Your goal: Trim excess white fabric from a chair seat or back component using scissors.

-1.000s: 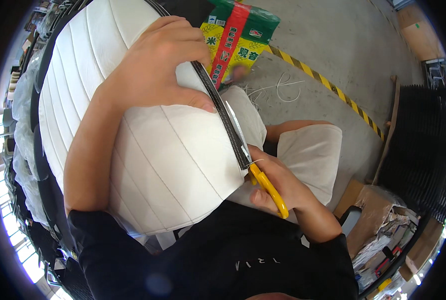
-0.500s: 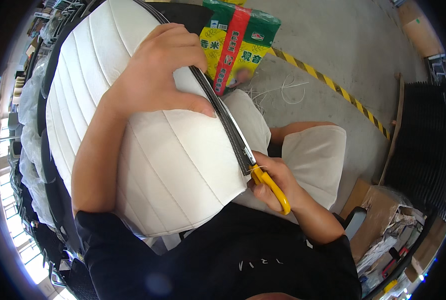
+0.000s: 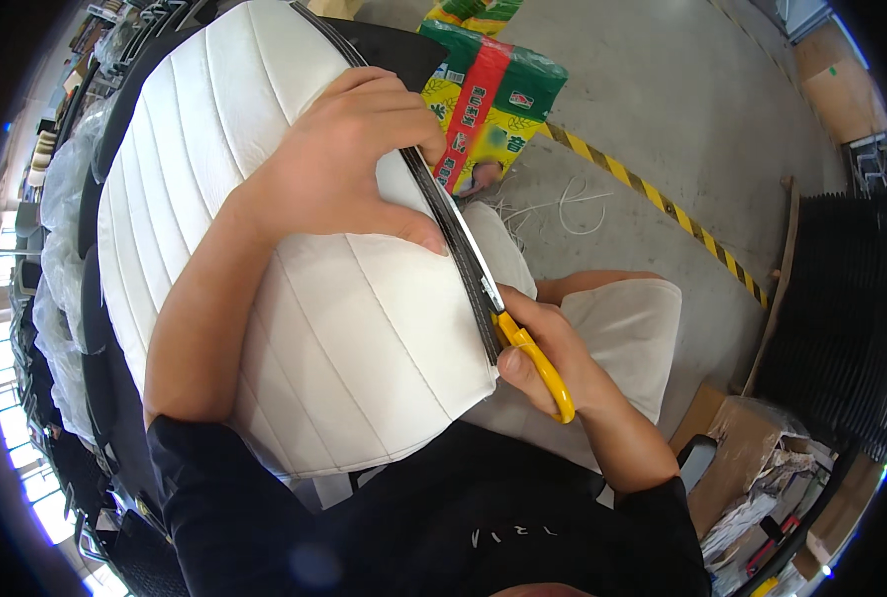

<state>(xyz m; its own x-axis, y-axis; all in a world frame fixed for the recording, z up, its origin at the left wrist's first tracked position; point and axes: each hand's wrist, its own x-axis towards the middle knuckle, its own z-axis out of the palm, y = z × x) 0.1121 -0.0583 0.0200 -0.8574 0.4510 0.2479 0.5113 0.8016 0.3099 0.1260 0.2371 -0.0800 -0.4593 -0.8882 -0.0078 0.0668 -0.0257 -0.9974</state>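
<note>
A white quilted cushion panel (image 3: 364,338), stitched in long rows, leans across my lap. A black layered strip (image 3: 455,247) runs down its right edge. My left hand (image 3: 339,164) clasps that edge at its upper part, fingers curled over the rim and thumb pressed on the white face. In my right hand (image 3: 553,348) is a pair of scissors with yellow handles (image 3: 541,373). Their blades (image 3: 475,249) lie lengthwise along the strip and point away from me. The fingers under the handles and the far side of the cushion are hidden.
Beyond the cushion stands a green and yellow printed bag (image 3: 508,95), with loose white strands (image 3: 578,204) on the floor beside it. Yellow-black tape (image 3: 652,194) crosses the floor. Stacked black parts (image 3: 831,298) and an opened cardboard box (image 3: 737,448) are at right; plastic-wrapped items (image 3: 65,239) line the left.
The scissors have slid a little farther up along the strip, away from the near corner. My left hand keeps its hold. The whole scene has shifted slightly in view.
</note>
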